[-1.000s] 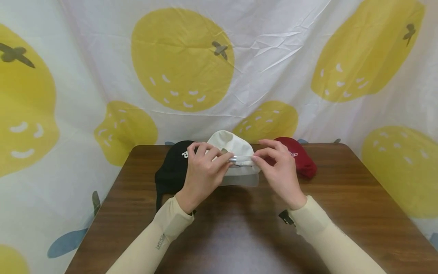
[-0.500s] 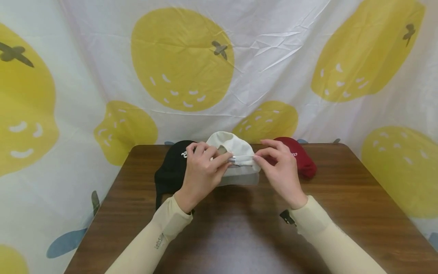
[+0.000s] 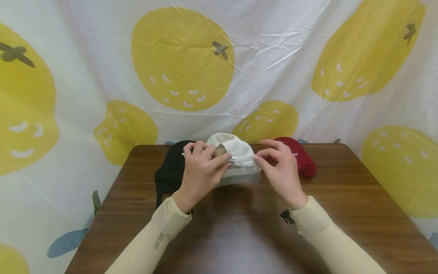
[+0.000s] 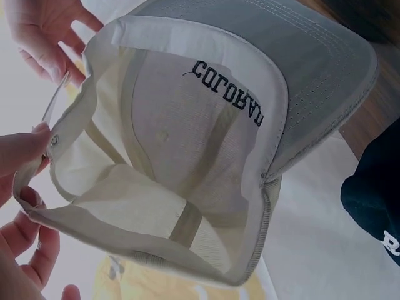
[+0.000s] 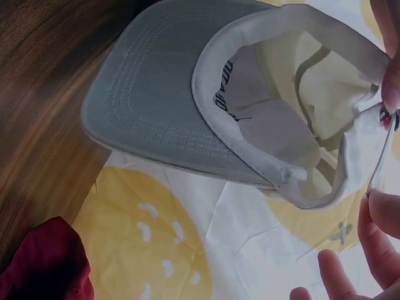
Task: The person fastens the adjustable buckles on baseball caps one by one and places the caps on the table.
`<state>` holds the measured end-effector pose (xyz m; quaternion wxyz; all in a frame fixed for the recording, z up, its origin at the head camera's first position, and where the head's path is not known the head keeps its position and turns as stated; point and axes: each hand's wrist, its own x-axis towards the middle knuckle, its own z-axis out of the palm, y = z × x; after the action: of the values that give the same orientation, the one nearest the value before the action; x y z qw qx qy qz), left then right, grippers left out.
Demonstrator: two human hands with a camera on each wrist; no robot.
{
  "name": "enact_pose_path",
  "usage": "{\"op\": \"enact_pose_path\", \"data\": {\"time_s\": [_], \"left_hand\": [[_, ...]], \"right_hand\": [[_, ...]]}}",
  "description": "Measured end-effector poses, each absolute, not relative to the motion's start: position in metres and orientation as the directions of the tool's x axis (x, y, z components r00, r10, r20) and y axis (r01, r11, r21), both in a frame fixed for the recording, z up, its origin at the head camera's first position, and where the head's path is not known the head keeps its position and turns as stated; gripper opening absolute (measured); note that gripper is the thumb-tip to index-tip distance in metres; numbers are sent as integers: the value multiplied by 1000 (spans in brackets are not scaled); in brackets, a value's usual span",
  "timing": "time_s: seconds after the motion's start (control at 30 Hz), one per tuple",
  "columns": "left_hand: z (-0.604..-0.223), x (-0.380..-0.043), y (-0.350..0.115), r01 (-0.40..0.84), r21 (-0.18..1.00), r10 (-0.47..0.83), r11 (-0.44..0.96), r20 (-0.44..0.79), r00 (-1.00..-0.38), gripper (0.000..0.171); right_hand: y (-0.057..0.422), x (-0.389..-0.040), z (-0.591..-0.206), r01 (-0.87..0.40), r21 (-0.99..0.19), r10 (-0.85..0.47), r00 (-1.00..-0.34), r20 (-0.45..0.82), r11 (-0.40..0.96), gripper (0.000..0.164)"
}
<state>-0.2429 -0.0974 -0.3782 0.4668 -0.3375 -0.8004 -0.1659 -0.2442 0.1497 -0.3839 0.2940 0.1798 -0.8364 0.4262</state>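
A white cap (image 3: 236, 144) hangs between both hands above the table, its strap end toward the person. In the left wrist view I look into its hollow, with dark lettering (image 4: 228, 94) showing through the front panel and a grey brim underside (image 4: 325, 69). My left hand (image 3: 203, 165) pinches the back band at a small metal buckle (image 3: 231, 160). My right hand (image 3: 278, 169) pinches the free end of the thin strap (image 3: 244, 156) between thumb and forefinger, its other fingers spread. In the right wrist view the strap (image 5: 377, 162) runs taut between the hands.
A black cap (image 3: 167, 173) with white lettering lies to the left, partly behind the left hand. A red cap (image 3: 304, 160) sits to the right behind the right hand. The brown wooden table (image 3: 359, 213) ends at a lemon-print cloth (image 3: 191, 125).
My left hand has shifted slightly left, and the cap has dipped and tilted a little with it. The right hand has barely moved; both pinches look the same.
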Motion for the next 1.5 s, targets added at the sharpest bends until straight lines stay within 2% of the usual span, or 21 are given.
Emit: {"op": "enact_pose_path", "data": {"time_s": [1.17,1.5], "left_hand": [[-382,-243,-100,654,-90,408,751,843,-352,17],[-384,-243,-101,677,-61,391,734,853,-346,14]], "right_hand": [[157,-242,-386,-515,-628,-22,-783,622,584,10],[160,-244,-390,-549,-599,-19,-746,666,583,9]]}}
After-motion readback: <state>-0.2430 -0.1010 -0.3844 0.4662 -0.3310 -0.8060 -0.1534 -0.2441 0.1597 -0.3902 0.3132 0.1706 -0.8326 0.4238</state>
